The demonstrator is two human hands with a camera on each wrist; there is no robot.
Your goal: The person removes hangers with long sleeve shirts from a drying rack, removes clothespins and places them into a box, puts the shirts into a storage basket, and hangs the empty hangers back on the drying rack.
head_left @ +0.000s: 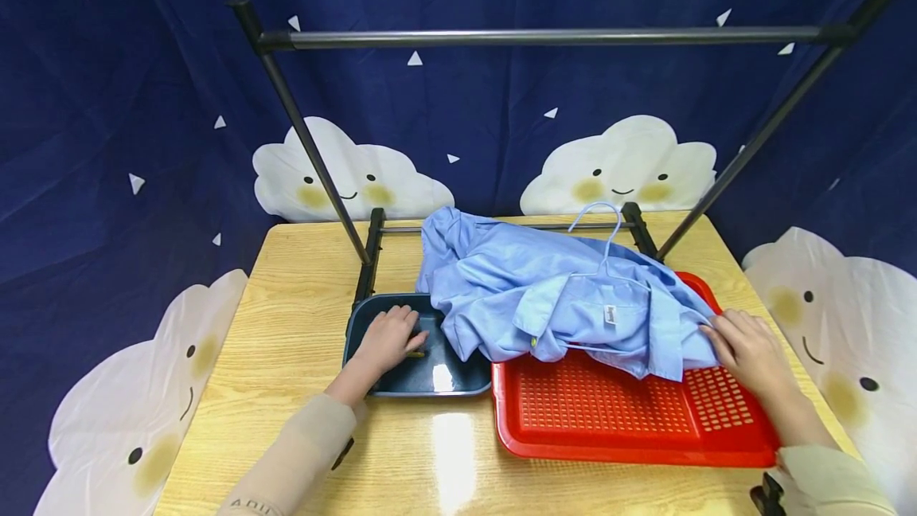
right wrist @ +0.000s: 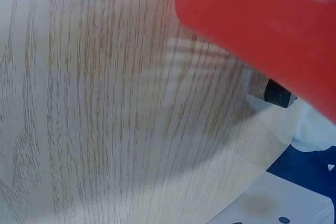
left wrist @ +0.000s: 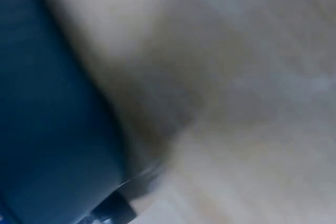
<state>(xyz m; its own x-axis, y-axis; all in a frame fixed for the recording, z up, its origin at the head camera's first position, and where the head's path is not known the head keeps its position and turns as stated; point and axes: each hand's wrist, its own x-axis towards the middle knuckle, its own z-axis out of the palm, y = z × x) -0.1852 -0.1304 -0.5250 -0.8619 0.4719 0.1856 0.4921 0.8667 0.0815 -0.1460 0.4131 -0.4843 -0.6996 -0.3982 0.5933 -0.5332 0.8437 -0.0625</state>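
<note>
A light blue shirt [head_left: 494, 269] lies heaped over a red basket [head_left: 595, 448] and part of a dark blue bin [head_left: 423, 388]. A pale blue wire hanger [head_left: 607, 249] lies on the shirt, its hook toward the rack. A small yellow-green piece [head_left: 533, 341] shows at the shirt's edge. My right hand [head_left: 748, 349] pinches the shirt's right end above the basket. Inside the bin is my left hand [head_left: 387, 337], fingers bent downward; a small yellowish piece [head_left: 415, 354] shows beside its thumb. Whether the fingers grip that piece is hidden. Neither wrist view shows fingers.
A dark metal rack with a horizontal rail [head_left: 544, 37] stands behind the shirt on the wooden table [head_left: 286, 325]. Its feet rest near the bin and basket. A blue curtain [head_left: 473, 102] with white clouds surrounds the table. The left wrist view is blurred.
</note>
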